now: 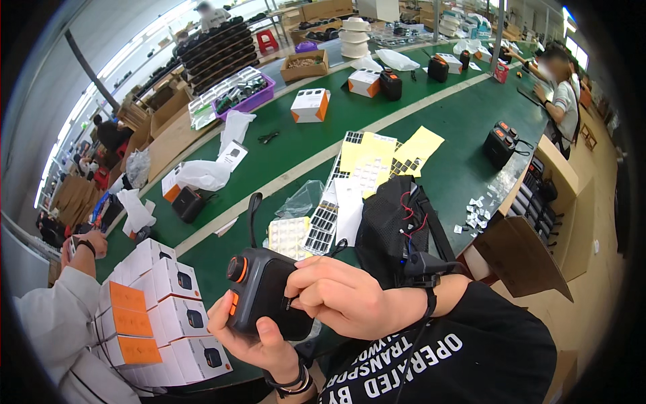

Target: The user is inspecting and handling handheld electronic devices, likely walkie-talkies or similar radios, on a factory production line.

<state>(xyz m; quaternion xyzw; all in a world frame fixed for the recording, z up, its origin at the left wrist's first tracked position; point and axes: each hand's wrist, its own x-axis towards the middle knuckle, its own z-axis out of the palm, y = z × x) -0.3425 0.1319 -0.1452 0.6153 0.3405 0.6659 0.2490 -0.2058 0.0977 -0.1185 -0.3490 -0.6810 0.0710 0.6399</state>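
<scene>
We are in the middle of working on a small dark box-shaped device (269, 293) with an orange knob (237, 268) and an orange button on its face; it sits up off the desk (464, 168), in front of our chest, held in both hands. Our left hand (259, 340) cradles it from below, the grip curled closed around its lower end; our right hand (346, 296) comes in from the side, its grip pressed onto the device's right face, thumb and fingertips bearing on it as if seating or smoothing something small there; what lies under the fingers we cannot tell. A black strap (253, 217) rises from the top of the device.

We judge the step to be a label or a check on that side face, since sheets of small stickers (321, 225) lie just beyond the device, with yellow backing sheets (420, 145) further out and loose peeled scraps (478, 215) near the desk edge. A black mesh bag (397, 222) with red wires rests beside our right wrist.

The next move, as we see it, calls for a steady left hold while the right fingers lift clear without dragging; then the device wants a place, and stacked white and orange boxes (158, 303) stand close on our left, beside a co-worker's light sleeve (57, 316).
</scene>
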